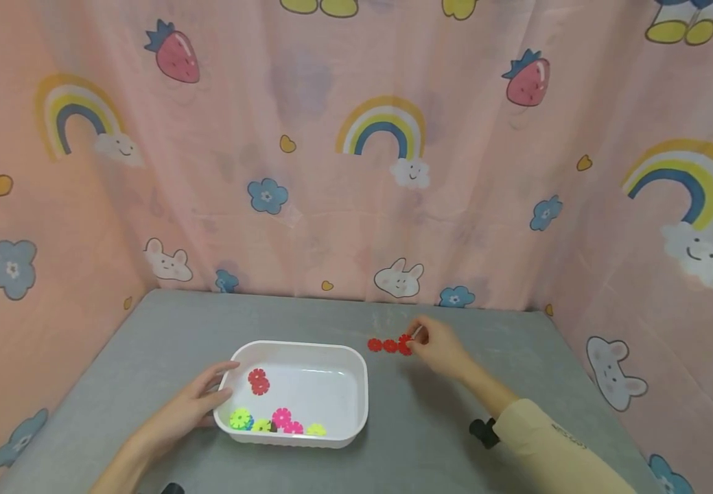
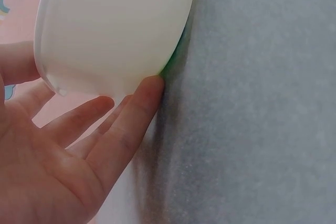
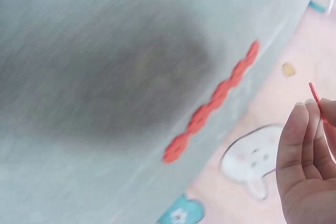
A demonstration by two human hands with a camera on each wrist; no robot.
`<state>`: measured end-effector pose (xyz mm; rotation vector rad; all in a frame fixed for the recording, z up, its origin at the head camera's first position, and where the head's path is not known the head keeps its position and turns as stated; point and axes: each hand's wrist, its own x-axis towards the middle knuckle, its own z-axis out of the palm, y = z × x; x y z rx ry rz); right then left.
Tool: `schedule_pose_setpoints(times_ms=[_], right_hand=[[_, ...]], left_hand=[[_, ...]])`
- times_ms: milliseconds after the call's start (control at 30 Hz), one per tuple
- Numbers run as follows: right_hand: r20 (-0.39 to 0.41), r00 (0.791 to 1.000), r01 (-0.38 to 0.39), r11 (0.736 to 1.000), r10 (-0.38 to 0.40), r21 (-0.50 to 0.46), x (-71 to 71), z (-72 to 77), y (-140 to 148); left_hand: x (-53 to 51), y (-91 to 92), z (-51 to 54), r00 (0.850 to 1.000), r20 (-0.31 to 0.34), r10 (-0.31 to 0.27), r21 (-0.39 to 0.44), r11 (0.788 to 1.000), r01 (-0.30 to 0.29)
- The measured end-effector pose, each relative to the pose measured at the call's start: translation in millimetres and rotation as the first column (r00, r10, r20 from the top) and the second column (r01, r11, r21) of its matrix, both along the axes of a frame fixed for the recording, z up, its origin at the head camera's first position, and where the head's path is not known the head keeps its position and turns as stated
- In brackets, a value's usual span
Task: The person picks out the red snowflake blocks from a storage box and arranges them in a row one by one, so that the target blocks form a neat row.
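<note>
My left hand [image 1: 177,412] grips the left end of a white box [image 1: 359,405], some digits at its rim and others against the outer wall [image 2: 115,30]. Inside lie red flower-shaped discs [image 1: 259,384] at the left, with yellow-green discs [image 1: 241,418] and pink discs [image 1: 281,416] along the near side. Between thumb and fingers, my right hand [image 3: 307,156] pinches a thin red disc [image 3: 314,93], seen edge-on in the right wrist view. Several red discs [image 3: 219,95] form a line on the table; in the head view my right hand [image 1: 439,346] partly hides its right end.
The grey table [image 1: 307,466] reaches back to a pink patterned curtain [image 1: 331,240], which also rises along both sides. A small black object [image 1: 484,433] shows beside the right sleeve [image 1: 547,439], and another dark object [image 1: 173,488] at the bottom edge.
</note>
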<state>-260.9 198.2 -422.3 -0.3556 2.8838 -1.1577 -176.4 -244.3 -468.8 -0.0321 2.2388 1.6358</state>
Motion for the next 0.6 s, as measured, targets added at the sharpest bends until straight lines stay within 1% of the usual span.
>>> schedule_pose_setpoints(times_ms=[167, 300, 500, 600], right_hand=[[-0.004, 1.000, 0.011, 1.000, -0.011, 0.018, -6.4, -4.5, 25.6], [-0.002, 0.999, 0.046, 0.999, -0.046, 0.011, -9.0, -10.1, 41.9], [0.009, 0.996, 0.094, 0.994, -0.094, -0.052, -16.3, -26.4, 67.4], [0.010, 0.993, 0.119, 0.991, -0.119, -0.053, -18.5, -34.6, 77.6]], left_hand=[[0.9, 0.0, 1.4, 1.000, 0.005, 0.013, -0.005, 1.000, -0.013], [1.1, 0.5, 2.5, 1.000, 0.004, 0.016, -0.011, 1.000, -0.015], [-0.9, 0.9, 0.8, 1.000, 0.007, 0.015, -0.023, 1.000, -0.015], [-1.2, 1.2, -0.6, 1.000, 0.005, 0.016, -0.033, 0.999, -0.016]])
